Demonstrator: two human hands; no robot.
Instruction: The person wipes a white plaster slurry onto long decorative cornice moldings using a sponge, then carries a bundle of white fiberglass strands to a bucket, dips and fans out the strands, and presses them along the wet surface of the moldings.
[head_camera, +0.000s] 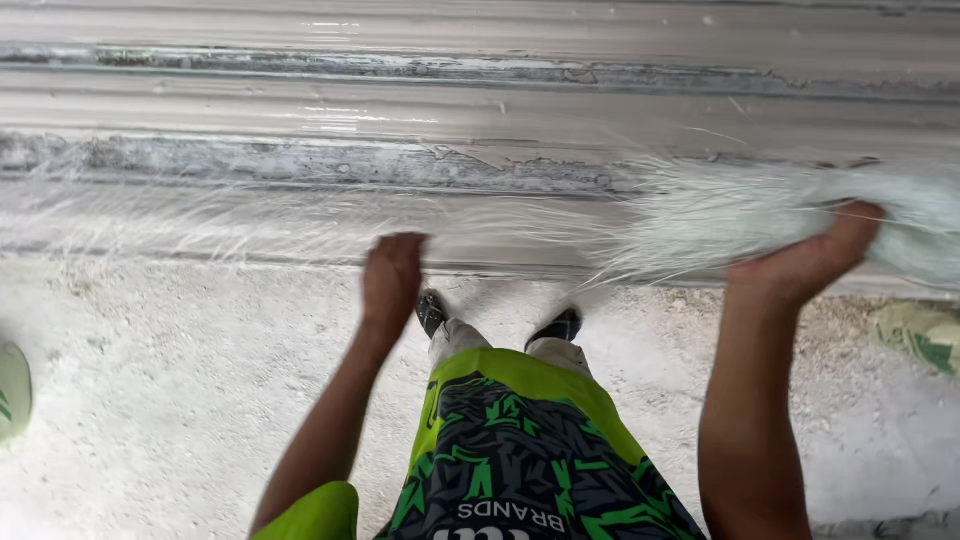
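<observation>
My right hand (805, 262) is shut on a thick bundle of white glassy fibre (880, 215) at the right, held against a long ribbed grey panel (400, 110). Loose strands (660, 215) fan out leftward from the bundle over the panel's lower rib. My left hand (392, 275) is raised at the centre, just below a thin veil of strands (250, 220) lying on the panel. It is blurred with its fingers curled, and I cannot make out whether it pinches any fibre.
The panel runs across the whole top of the view with grey, rough-coated grooves (300, 160). Below it is a white dusty floor (150, 400). My shoes (560, 326) stand close to the panel. A green-and-white bag (925, 335) lies at the right, another object (12, 390) at the left edge.
</observation>
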